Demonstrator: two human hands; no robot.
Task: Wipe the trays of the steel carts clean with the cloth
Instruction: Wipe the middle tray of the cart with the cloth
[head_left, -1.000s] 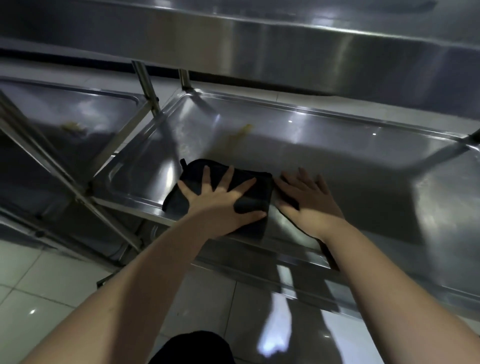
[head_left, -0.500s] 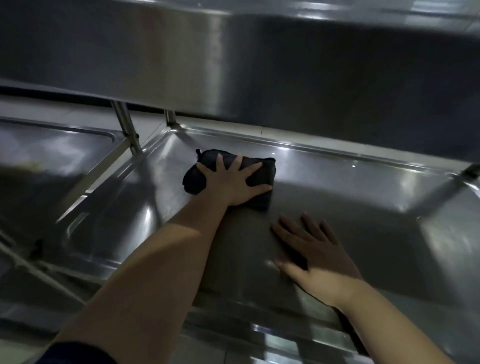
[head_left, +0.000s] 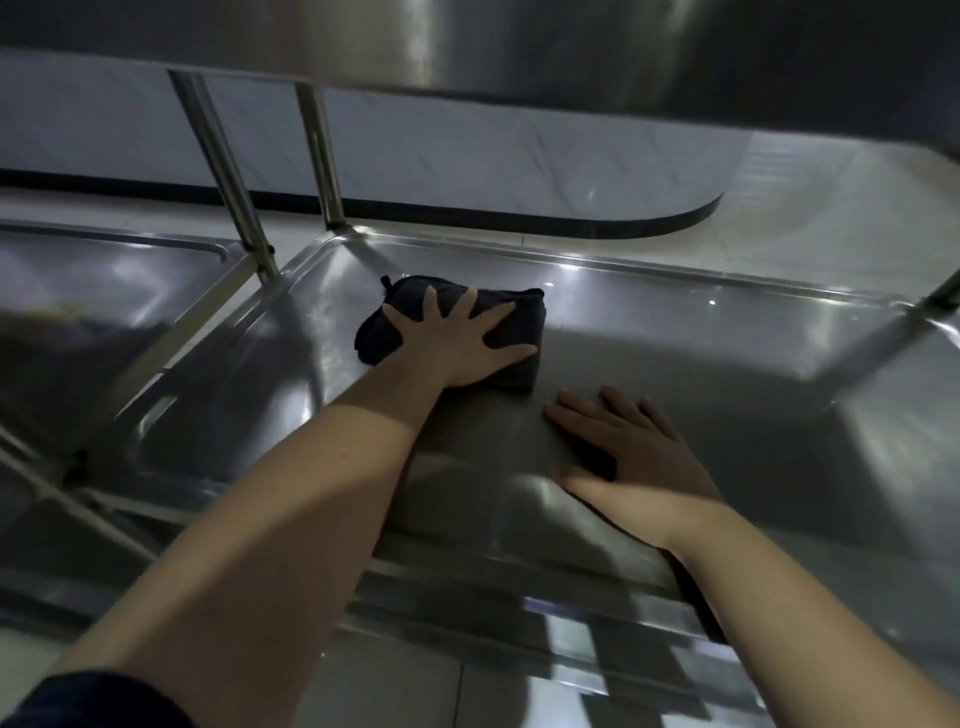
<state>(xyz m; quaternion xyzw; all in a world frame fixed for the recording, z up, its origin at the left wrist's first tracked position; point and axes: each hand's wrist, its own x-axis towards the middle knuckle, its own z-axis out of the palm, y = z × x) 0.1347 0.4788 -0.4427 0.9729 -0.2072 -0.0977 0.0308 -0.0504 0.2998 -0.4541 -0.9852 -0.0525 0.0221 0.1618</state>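
Note:
A folded black cloth (head_left: 524, 317) lies on the lower steel tray (head_left: 727, 353) of the cart, toward its far left corner. My left hand (head_left: 457, 343) presses flat on the cloth with fingers spread. My right hand (head_left: 634, 452) rests flat on the bare tray surface, nearer to me and to the right of the cloth, fingers straight. The tray's raised rim runs along the back and the near edge.
A second cart's tray (head_left: 104, 312) sits to the left, split off by upright steel posts (head_left: 228, 171). An upper steel shelf (head_left: 519, 52) overhangs the tray. Tiled floor (head_left: 831, 218) shows behind and below.
My left hand has pushed the cloth from the tray's near edge toward the far left corner. My right hand has stayed flat on the tray, now nearer than the cloth.

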